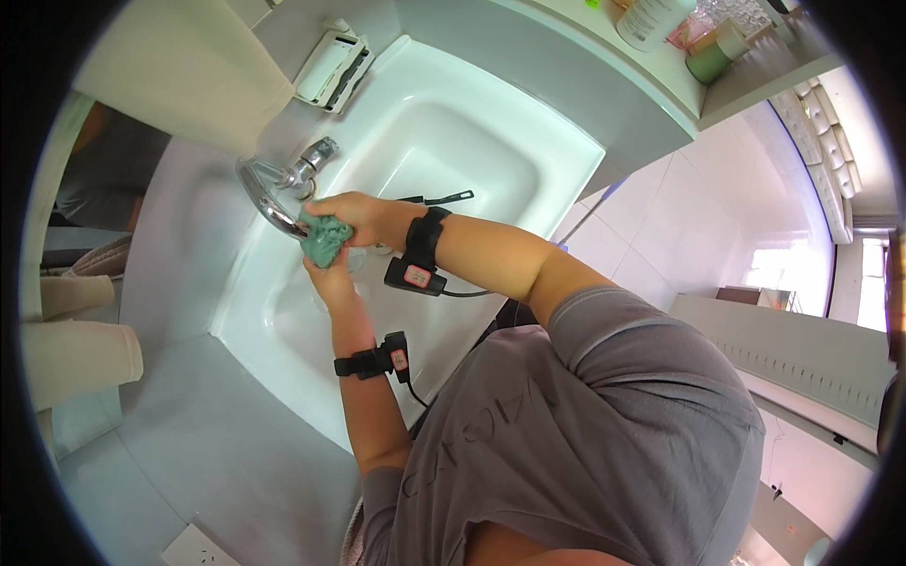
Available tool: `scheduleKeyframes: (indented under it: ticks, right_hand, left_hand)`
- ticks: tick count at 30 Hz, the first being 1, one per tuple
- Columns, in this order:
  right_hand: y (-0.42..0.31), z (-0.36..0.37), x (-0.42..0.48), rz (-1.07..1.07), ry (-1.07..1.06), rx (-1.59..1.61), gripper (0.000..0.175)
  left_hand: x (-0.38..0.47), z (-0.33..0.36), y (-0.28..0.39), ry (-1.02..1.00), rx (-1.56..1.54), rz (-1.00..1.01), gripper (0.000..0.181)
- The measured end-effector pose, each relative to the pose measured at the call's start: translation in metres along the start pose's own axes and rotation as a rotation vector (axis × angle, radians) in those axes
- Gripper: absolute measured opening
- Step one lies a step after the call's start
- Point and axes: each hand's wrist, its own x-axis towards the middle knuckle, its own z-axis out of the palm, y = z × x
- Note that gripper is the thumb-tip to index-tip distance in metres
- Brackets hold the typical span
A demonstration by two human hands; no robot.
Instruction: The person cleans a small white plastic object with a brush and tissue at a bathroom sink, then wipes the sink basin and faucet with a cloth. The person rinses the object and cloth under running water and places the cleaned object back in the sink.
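Both hands squeeze a wet, bunched green cloth right at the mouth of the chrome faucet. My right hand grips its upper side, thumb laid along the top. From below, my left hand holds the lower side, its fingers partly hidden by the cloth. Under them lies the white washbasin. A black-handled utensil rests in the basin behind my right wrist, which covers part of it. Some water shows below the cloth, near the partly hidden drain.
A white holder stands at the basin's back corner. Bottles, including a white one, sit on a shelf at upper right. Black wrist straps with cabled modules are on both forearms. A wall socket is at lower left.
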Motion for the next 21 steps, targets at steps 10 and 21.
scheduleKeyframes:
  ticks: [10, 21]
  right_hand:
    - [0.021, -0.023, -0.011, 0.176, 0.267, -0.302, 0.062]
    - [0.020, -0.002, -0.009, -0.001, 0.025, -0.190, 0.040]
  left_hand:
    - [-0.004, 0.022, 0.035, -0.004, -0.140, 0.045, 0.056]
    - [-0.010, 0.017, 0.022, 0.046, -0.130, -0.109, 0.061]
